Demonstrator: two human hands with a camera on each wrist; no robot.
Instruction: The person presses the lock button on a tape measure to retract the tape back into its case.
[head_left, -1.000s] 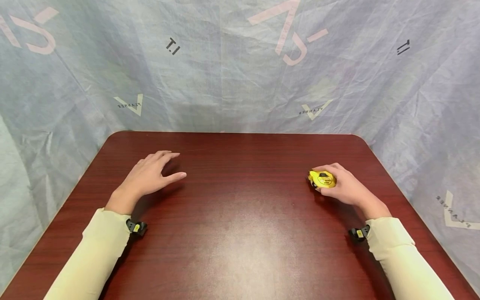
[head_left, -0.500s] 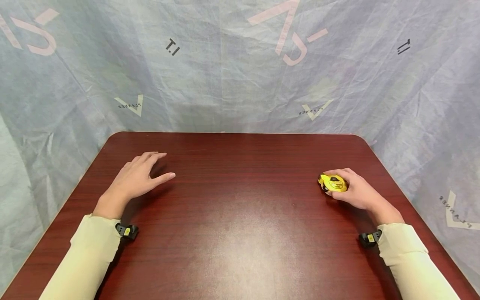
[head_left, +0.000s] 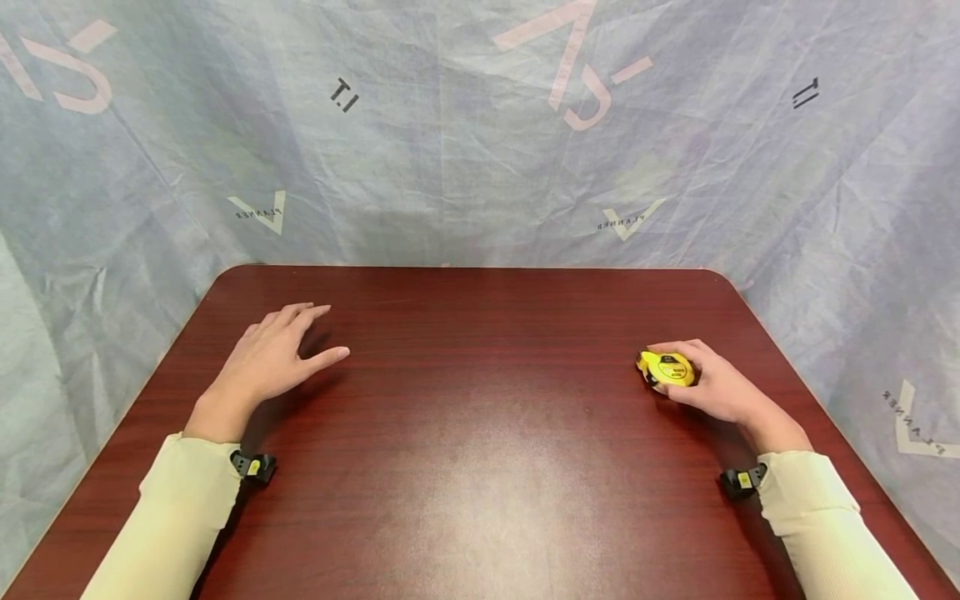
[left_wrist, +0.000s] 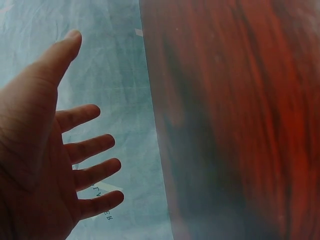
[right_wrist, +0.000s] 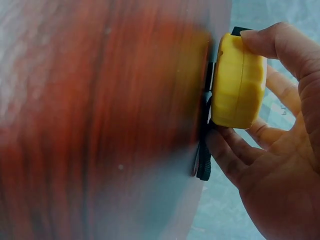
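Note:
On the right half of the table, my right hand (head_left: 712, 382) grips a yellow tape measure (head_left: 670, 369) with black parts. Seen from the right wrist, the thumb presses one edge of the yellow case (right_wrist: 239, 82) and the fingers reach round the other side. A black strap (right_wrist: 204, 160) hangs from the case close to the table surface. My left hand (head_left: 270, 354) hovers over the left part of the table, palm down and holding nothing. Its thumb and fingers are spread apart in the left wrist view, where the hand (left_wrist: 45, 135) touches nothing.
The dark red wood-grain table (head_left: 465, 400) has rounded far corners. Grey-blue printed cloth (head_left: 442, 133) hangs behind it and along both sides. Each wrist wears a small black camera strap, the left camera (head_left: 258, 468) and the right camera (head_left: 741, 482) facing inward.
Over the last second, my right hand has shifted right and slightly nearer with the tape measure in it. My left hand has drifted left. Both are nearly still in the latest half second.

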